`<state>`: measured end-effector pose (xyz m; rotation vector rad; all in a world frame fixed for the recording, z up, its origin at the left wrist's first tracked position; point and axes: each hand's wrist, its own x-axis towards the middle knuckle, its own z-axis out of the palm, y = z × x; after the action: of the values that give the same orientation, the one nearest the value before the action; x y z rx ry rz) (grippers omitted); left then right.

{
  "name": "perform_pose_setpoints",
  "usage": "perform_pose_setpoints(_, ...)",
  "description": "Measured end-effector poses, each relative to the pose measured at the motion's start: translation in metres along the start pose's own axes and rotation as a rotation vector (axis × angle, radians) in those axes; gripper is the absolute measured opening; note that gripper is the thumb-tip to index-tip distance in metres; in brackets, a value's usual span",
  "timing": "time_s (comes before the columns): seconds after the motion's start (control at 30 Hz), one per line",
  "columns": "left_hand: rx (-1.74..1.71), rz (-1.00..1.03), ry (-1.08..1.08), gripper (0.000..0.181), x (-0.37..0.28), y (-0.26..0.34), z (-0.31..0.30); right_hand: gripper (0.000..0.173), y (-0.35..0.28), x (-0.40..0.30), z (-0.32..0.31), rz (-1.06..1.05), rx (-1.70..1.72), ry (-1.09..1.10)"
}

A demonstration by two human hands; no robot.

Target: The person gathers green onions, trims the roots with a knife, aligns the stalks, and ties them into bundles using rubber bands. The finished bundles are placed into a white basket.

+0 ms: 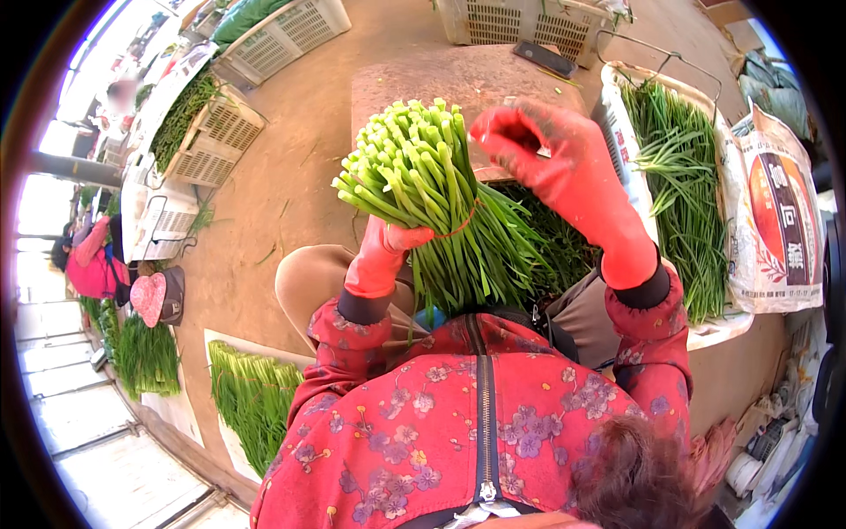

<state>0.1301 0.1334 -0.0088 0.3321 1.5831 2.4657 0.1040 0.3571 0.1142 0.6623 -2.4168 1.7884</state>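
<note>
A thick bundle of garlic chives (456, 211) stands tilted before me, pale cut stalk ends up and green leaves trailing toward my lap. My left hand (390, 248), in a red rubber glove, grips its left side. A thin red band (461, 223) runs around the stalks. Just right of the cut ends, my right hand (545, 149) is raised in a matching glove, apart from the bundle. Its fingers curl toward the thumb; whether anything thin is pinched there is unclear. Behind the bundle lies a low wooden board (423, 79), with dark loose greens (562, 238) between my knees.
To my right are a white crate of chives (687, 198) with a wire handle and a printed sack (780, 218). A phone (545, 58) lies on the board. Tied chives (254, 397) lie at left. More crates (284, 43) stand beyond; another person (99, 258) is at far left.
</note>
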Motion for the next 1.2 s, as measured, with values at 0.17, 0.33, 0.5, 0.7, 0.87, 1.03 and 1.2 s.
perform_pose_setpoints(0.17, -0.015, 0.044, 0.067, 0.073, 0.004, -0.001, 0.001, 0.016, 0.013, 0.0, 0.015, -0.168, -0.357, 0.03)
perform_pose_setpoints(0.33, -0.041, 0.037, 0.058, 0.08, 0.007, 0.017, 0.009, 0.02, 0.008, 0.005, 0.027, -0.25, -0.517, 0.126)
perform_pose_setpoints(0.5, 0.167, 0.185, 0.044, 0.104, 0.021, -0.014, 0.002, 0.014, 0.022, 0.007, 0.028, -0.257, -0.654, 0.159)
perform_pose_setpoints(0.7, 0.073, 0.176, 0.063, 0.105, 0.01, 0.002, 0.004, 0.011, 0.019, 0.016, 0.026, -0.005, -0.41, 0.01)
perform_pose_setpoints(0.87, 0.148, 0.171, 0.043, 0.092, 0.01, 0.01, -0.008, 0.012, 0.016, 0.038, 0.017, 0.241, 0.128, -0.079)
perform_pose_setpoints(1.03, 0.152, 0.126, 0.034, 0.081, -0.006, 0.005, -0.017, 0.021, -0.003, 0.046, -0.019, -0.024, 0.387, -0.112)
perform_pose_setpoints(1.2, 0.152, 0.206, 0.091, 0.073, -0.019, 0.018, -0.009, 0.022, -0.032, -0.001, -0.111, -0.523, 0.594, 0.502)
